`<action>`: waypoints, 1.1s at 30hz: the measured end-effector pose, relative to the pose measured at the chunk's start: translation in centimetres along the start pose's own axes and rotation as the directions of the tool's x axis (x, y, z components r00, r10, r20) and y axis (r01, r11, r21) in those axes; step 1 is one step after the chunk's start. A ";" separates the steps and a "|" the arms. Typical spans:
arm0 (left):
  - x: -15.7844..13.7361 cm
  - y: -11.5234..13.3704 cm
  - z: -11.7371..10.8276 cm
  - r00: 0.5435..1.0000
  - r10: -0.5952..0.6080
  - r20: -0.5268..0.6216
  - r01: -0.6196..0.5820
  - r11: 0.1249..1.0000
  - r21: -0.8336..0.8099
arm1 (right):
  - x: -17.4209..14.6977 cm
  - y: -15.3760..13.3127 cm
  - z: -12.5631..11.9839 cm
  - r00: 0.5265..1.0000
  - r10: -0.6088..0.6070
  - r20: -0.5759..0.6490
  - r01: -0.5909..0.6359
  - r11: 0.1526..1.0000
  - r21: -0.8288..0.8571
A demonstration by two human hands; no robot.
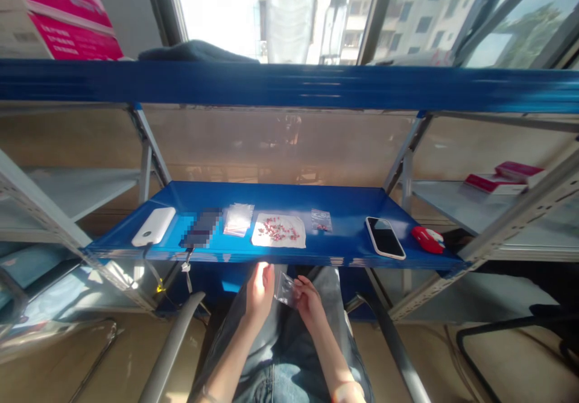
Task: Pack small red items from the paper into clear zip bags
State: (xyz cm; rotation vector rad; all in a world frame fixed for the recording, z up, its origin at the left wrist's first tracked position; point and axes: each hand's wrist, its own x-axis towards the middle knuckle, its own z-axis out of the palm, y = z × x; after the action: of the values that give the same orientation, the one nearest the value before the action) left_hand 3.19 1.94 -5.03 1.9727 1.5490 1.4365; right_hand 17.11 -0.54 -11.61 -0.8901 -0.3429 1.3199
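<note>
A small, clear, shiny plastic bag [286, 290] slants between the hands [308, 298].

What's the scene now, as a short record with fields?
Right hand: pinching a small clear plastic bag
Left hand: beside the bag's other edge; grip unclear
Both hands: just before the glossy blue tabletop
Tabletop middle: white rectangular sheet bearing scattered small red pieces
Left of sheet: pile of flat clear plastic bags
Right of sheet: transparent plastic packet, red contents inside
Farther right: white-edged, dark-screened phone
</note>
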 end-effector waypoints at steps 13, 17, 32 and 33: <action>-0.9 -3.5 2.6 0.918 -0.132 0.375 0.147 0.989 -0.010 | 5.1 3.0 2.7 0.977 -0.177 -0.121 0.125 0.928 -0.350; -1.3 -4.3 3.0 0.935 -0.146 0.323 0.153 0.988 0.003 | 4.3 3.5 3.2 0.979 -0.198 -0.047 0.162 0.898 -0.410; -1.8 -3.8 4.1 0.894 -0.148 0.423 0.227 0.963 -0.144 | 3.0 2.3 2.4 0.941 0.186 0.284 -0.084 0.938 -0.335; -1.8 -3.7 4.1 0.891 -0.151 0.428 0.237 0.959 -0.156 | 3.0 2.3 2.4 0.939 0.194 0.285 -0.095 0.940 -0.327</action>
State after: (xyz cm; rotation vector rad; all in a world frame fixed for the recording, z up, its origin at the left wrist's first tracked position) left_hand 4.34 3.40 -10.57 1.7919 1.3078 0.9731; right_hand 14.73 3.08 -12.51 -0.9787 -0.7622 1.5781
